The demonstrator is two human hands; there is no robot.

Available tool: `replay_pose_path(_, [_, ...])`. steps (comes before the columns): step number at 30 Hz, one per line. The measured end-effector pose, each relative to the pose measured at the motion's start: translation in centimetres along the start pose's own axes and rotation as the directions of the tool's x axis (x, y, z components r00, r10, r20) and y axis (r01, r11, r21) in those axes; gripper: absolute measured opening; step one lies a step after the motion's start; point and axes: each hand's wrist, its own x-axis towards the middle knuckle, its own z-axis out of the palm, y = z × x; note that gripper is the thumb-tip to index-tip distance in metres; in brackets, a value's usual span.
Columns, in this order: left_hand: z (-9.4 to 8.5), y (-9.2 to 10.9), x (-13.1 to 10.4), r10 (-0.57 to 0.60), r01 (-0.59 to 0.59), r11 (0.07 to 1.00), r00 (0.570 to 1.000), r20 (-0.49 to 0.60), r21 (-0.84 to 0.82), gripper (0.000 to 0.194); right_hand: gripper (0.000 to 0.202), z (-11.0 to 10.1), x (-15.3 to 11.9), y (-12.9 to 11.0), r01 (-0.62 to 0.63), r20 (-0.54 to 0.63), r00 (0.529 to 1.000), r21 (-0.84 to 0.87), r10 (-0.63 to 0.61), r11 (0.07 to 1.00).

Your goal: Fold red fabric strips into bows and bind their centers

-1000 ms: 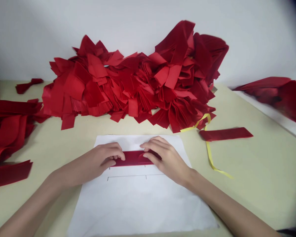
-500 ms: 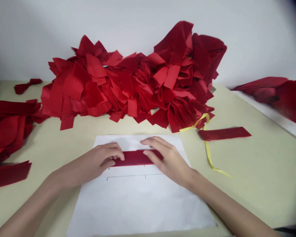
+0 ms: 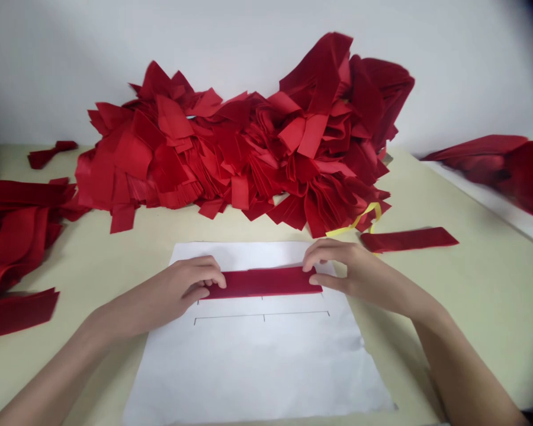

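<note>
Right hand [image 3: 362, 269]: farther right along red strip [image 3: 262, 282], parted
Left hand [image 3: 173, 290]: touching, grip unclear
Table [image 3: 479, 307]: pale
Wall [image 3: 231, 35]: white

The left forearm [image 3: 62, 376] and right forearm [image 3: 459, 367] are bare, tapering to slim wrists [image 3: 104, 325].

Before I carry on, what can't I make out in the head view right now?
All in the head view:
Left end of the red strip: covered by the left hand.
Its layers: too thin to count.
Rest of the yellow ribbon: hidden behind the right hand.
Left red stack: cut off by the left edge.
Far-right red pieces: cut off by the right edge.
</note>
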Motion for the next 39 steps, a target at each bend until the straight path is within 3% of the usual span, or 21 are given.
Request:
replay_pose_path(8, [0.02, -0.02, -0.06, 0.001, -0.001, 1.000, 1.000, 0.000, 0.013, 0.029, 0.008, 0.02, 0.06, 0.22, -0.059, 0.047, 0.997, -0.047, 0.062, 0.997])
replay_pose_path(35, [-0.06, 0.00, 0.02, 0.045, -0.045, 0.999, 0.999, -0.018, 0.009, 0.026, 0.007, 0.50, 0.20, -0.03, -0.024, 0.046, 0.999, -0.062, 0.027, 0.998])
replay_pose_path(37, [-0.06, 0.00, 0.04, 0.034, -0.034, 0.999, 0.999, -0.016, 0.009, 0.027, 0.008, 0.35, 0.17, -0.11, -0.021, 0.030, 0.999, -0.055, 0.023, 0.998])
replay_pose_path(39, [-0.07, -0.01, 0.07, 0.023, -0.023, 1.000, 1.000, -0.010, 0.009, 0.028, 0.013, 0.32, 0.17, -0.33, -0.018, -0.059, 0.998, -0.042, 0.015, 0.999])
